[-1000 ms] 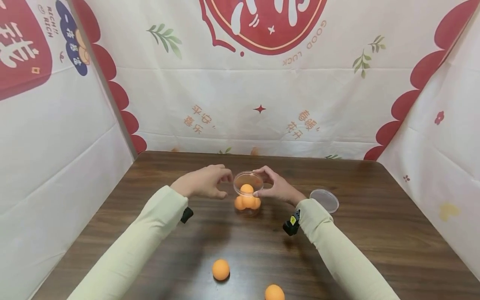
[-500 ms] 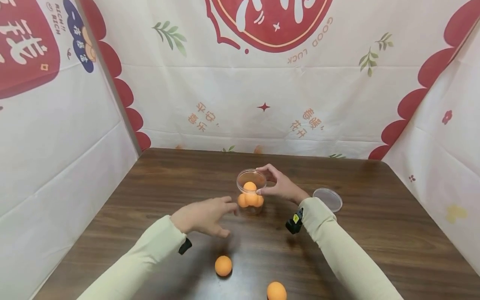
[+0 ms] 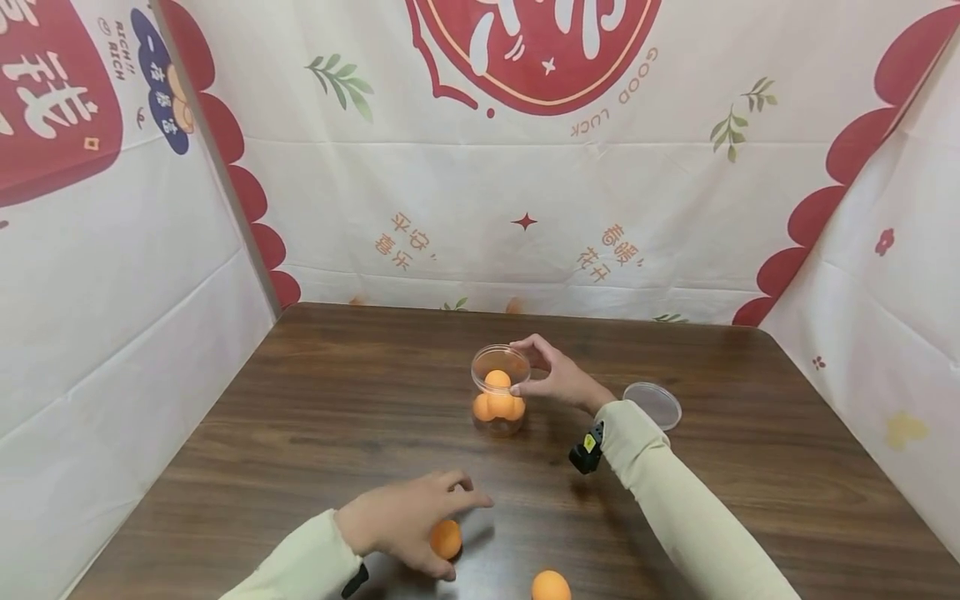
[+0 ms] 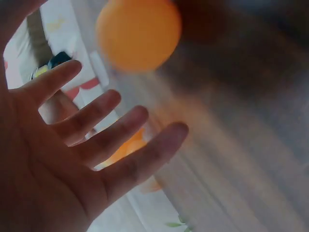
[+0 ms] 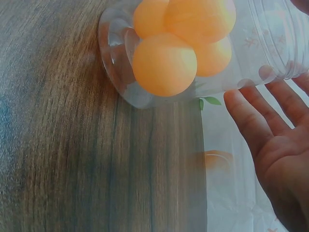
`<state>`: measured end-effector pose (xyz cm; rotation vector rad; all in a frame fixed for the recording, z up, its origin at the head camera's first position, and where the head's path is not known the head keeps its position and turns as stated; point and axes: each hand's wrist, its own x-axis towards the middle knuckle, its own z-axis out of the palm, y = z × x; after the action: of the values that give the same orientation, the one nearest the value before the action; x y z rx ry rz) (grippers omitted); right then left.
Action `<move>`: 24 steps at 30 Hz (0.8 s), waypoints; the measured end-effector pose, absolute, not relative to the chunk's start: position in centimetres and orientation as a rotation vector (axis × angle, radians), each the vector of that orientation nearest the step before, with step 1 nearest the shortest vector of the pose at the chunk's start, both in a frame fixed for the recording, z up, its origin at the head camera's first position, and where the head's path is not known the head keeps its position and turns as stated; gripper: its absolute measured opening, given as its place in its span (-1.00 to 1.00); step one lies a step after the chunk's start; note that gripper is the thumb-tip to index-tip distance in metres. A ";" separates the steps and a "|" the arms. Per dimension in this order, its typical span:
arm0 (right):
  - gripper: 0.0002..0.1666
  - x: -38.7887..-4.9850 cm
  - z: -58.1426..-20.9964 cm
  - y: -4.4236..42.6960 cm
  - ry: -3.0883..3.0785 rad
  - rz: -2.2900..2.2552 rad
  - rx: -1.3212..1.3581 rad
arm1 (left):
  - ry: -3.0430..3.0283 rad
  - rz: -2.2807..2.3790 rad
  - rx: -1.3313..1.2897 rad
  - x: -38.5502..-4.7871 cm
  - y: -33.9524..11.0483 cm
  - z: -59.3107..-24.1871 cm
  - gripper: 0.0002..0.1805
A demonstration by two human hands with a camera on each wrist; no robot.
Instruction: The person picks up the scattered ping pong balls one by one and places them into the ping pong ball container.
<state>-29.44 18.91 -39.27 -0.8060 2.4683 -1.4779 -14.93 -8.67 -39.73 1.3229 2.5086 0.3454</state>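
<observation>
A clear plastic jar (image 3: 499,427) stands upright on the table with several orange ping-pong balls (image 5: 165,65) inside. My right hand (image 3: 558,377) holds the jar near its rim from the right, thumb in front and fingers behind. Nearer to me, my left hand (image 3: 408,517) is spread above a loose orange ping-pong ball (image 3: 447,540) and partly hides it. In the left wrist view that loose ball (image 4: 139,34) lies beyond the spread fingertips (image 4: 175,135), with a gap to them; the thumb is mostly cut off. Another orange ping-pong ball (image 3: 551,587) lies at the bottom edge of the head view.
A clear round lid (image 3: 654,406) lies flat on the table right of the jar, close to my right sleeve. The brown wooden table (image 3: 315,375) ends at a printed white cloth (image 3: 337,208), which also hangs along both sides.
My left hand has left the jar's side and come back toward me, down over the loose ball. The right hand stays on the jar.
</observation>
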 end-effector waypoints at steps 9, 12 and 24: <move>-0.29 -29.4 -39.2 18.9 2.459 -1.488 -0.792 | 2.545 0.240 1.422 -13.9 -8.6 -41.6 -0.18; -0.29 -29.3 -39.2 18.8 2.454 -1.488 -0.779 | 2.541 0.243 1.428 -13.8 -8.5 -41.6 -0.31; -0.30 -29.2 -39.3 18.9 2.432 -1.516 -0.759 | 2.571 0.273 1.409 -14.5 -8.1 -41.3 -0.72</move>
<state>-29.23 18.86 -39.27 -0.7591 2.4321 -1.5156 -14.46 -8.06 -41.32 1.4095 2.5707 0.2733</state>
